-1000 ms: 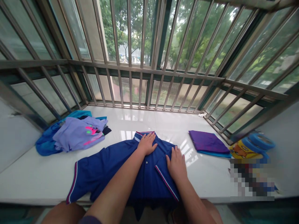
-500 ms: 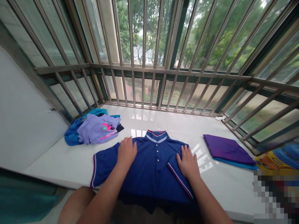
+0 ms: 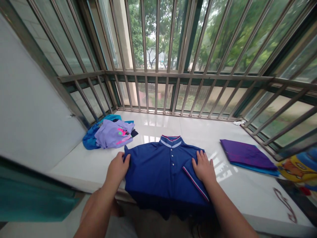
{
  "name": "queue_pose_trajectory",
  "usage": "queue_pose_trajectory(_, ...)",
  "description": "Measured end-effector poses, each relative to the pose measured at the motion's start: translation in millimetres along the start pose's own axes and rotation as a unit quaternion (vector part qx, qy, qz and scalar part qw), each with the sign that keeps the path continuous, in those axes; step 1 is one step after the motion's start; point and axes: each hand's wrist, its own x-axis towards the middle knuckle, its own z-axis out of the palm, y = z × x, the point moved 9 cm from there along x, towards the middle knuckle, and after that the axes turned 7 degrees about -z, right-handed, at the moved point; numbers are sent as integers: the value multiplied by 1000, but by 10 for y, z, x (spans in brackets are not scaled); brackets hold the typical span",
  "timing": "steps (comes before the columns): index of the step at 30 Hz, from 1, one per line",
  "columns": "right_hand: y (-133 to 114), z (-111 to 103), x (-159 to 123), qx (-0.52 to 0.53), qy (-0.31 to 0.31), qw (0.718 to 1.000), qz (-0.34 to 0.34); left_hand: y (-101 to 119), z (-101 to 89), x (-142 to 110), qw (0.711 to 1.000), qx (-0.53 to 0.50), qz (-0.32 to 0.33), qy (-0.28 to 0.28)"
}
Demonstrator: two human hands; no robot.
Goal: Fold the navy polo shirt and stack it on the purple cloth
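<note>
A navy blue polo shirt [image 3: 153, 168] lies front up on the white ledge, collar [image 3: 170, 141] toward the window, its lower part over the near edge. My left hand [image 3: 118, 168] pinches the shirt at its left shoulder edge. The left sleeve is mostly out of sight there; a small bit of cloth sticks up above the fingers. Over on the other side, the striped-edged right sleeve [image 3: 195, 181] is folded in across the shirt's front. My right hand [image 3: 204, 167] rests on that shoulder with fingers spread.
A loose heap of lilac and blue clothes [image 3: 112, 134] sits at the back left. To the right lies a folded purple cloth [image 3: 247, 155] on a blue one. Beyond are a yellow and blue container [image 3: 297, 165] and a pair of glasses [image 3: 284, 205]. Metal bars [image 3: 158, 76] line the window.
My left hand has moved left and closed on the shirt's edge. The left sleeve, spread outward before, is now drawn in from view. My right hand stays on the folded sleeve.
</note>
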Motion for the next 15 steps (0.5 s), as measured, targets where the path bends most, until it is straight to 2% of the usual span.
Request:
queue_pose_trajectory(2, 3, -6, -2, -2, 0, 1000, -1, 494, -53, -275, 986, -86, 140, -29)
queue_pose_trajectory(3, 8, -9, -2, -4, 1, 1000, 0, 666, -69, -436, 971, -110, 208, -44)
queue_pose_trajectory(5, 15, -7, 1, -7, 2, 1000, 2, 757, -56, -684, 950, -117, 286, -48)
queue_pose_trajectory(7, 11, 6, 7, -6, 4, 1000, 0, 558, 58, -772, 953, -91, 287, -41)
queue_pose_trajectory(11, 5, 49, 18, -2, 9, 1000, -4, -118, 463, -740, 964, -39, 251, -83)
queue_pose_trajectory(13, 33, 51, 22, -3, 7, 1000, -1, -365, 566, -702, 963, -41, 248, -96)
queue_pose_trajectory(15, 39, -30, 29, -3, 20, 1000, -8, -485, 586, -664, 962, -49, 249, -101)
